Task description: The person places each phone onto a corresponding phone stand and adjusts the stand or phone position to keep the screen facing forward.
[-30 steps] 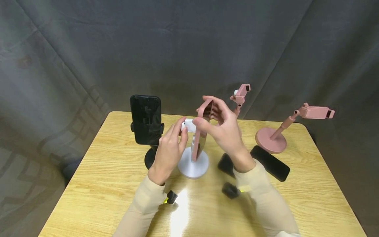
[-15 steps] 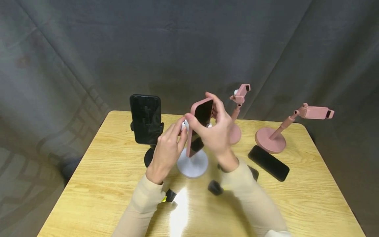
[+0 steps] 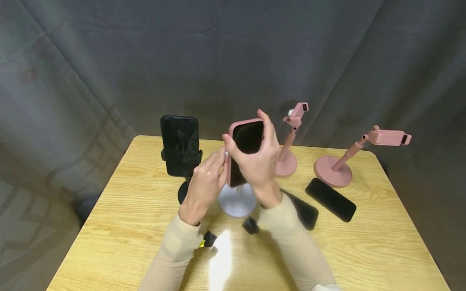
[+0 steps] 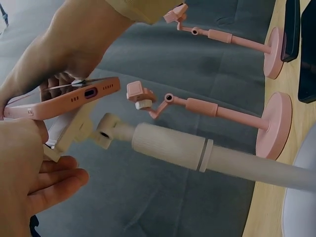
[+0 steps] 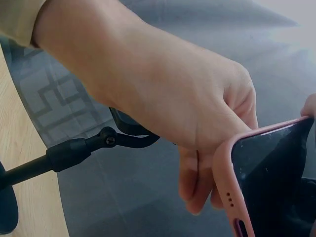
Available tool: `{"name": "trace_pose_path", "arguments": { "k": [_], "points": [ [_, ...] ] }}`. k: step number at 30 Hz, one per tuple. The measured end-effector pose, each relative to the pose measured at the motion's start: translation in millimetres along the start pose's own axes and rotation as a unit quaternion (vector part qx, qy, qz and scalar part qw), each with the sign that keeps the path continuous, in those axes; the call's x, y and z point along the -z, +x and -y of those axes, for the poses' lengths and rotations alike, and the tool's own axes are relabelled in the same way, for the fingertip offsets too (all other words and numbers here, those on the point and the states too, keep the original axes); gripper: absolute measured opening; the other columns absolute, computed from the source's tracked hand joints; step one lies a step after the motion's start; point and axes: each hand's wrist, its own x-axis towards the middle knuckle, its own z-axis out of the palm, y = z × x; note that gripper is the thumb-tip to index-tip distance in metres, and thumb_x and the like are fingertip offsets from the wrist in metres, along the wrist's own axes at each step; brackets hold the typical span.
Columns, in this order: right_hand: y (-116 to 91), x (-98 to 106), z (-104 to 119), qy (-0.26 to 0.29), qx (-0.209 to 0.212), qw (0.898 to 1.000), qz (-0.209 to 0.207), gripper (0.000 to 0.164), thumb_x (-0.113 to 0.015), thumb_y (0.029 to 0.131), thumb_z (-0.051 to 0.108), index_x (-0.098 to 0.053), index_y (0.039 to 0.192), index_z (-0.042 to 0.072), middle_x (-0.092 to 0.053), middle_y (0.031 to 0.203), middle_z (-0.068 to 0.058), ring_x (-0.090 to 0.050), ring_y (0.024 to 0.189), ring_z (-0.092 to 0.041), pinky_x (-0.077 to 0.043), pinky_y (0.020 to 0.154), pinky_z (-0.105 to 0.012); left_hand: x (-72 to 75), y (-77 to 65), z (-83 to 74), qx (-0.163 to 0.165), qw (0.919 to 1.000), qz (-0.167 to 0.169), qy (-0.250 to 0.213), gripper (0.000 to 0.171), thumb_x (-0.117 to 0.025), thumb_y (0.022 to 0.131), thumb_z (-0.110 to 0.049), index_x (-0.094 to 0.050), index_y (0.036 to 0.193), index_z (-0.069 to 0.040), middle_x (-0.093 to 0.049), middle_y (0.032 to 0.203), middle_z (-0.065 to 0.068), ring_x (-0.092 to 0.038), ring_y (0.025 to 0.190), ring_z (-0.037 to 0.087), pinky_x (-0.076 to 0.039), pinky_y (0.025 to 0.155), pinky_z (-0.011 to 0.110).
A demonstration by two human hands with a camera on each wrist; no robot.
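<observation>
In the head view, my right hand [image 3: 260,165] grips a phone in a pink case [image 3: 248,135], fingers along the far edge and thumb across the near edge. The phone stands upright in front of the white phone stand [image 3: 233,204] and hides most of its head. My left hand [image 3: 205,182] pinches the white clamp at the phone's left edge. The left wrist view shows this white clamp [image 4: 71,128] tilted right behind the phone, with left-hand fingers [image 4: 59,190] around its lower end. In the right wrist view, the left thumb sits behind the pink case [image 5: 224,168].
A black stand holds a black phone [image 3: 180,147] at left. Two pink stands, a nearer-middle one [image 3: 285,163] and a right one [image 3: 333,171], stand at the back. Two dark phones, one partly under my right forearm [image 3: 307,212] and another [image 3: 330,200], lie on the wooden table [image 3: 127,226].
My right hand has moved left and turned the pink-cased phone from nearly edge-on until its screen faces the head camera. My left hand has hardly moved.
</observation>
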Motion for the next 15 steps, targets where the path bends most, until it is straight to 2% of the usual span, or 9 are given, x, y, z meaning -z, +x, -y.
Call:
{"name": "trace_pose_path", "arguments": {
  "k": [6,15],
  "points": [
    [0.1,-2.8,-2.3,-0.023,0.003,0.999,-0.022,0.079,-0.076,0.065,0.045,-0.055,0.128,0.002,-0.065,0.106,-0.011,-0.057,0.090,-0.019,-0.050,0.069,-0.037,2.5,0.6,1.0,-0.009,0.9999,0.007,0.000,0.030,-0.057,0.091,-0.009,-0.061,0.118,0.004,-0.066,0.087,0.011,-0.062,0.076,0.018,-0.058,0.067,0.030],
    [-0.1,-4.7,-3.7,-0.035,0.012,0.999,-0.021,0.082,-0.075,0.066,0.047,-0.053,0.130,0.002,-0.064,0.106,-0.012,-0.057,0.090,-0.019,-0.051,0.067,-0.037,8.4,3.0,1.8,0.003,0.9995,0.020,-0.026,0.029,-0.055,0.091,-0.008,-0.063,0.116,0.004,-0.063,0.084,0.010,-0.055,0.067,0.014,-0.055,0.057,0.027]
  ]
}}
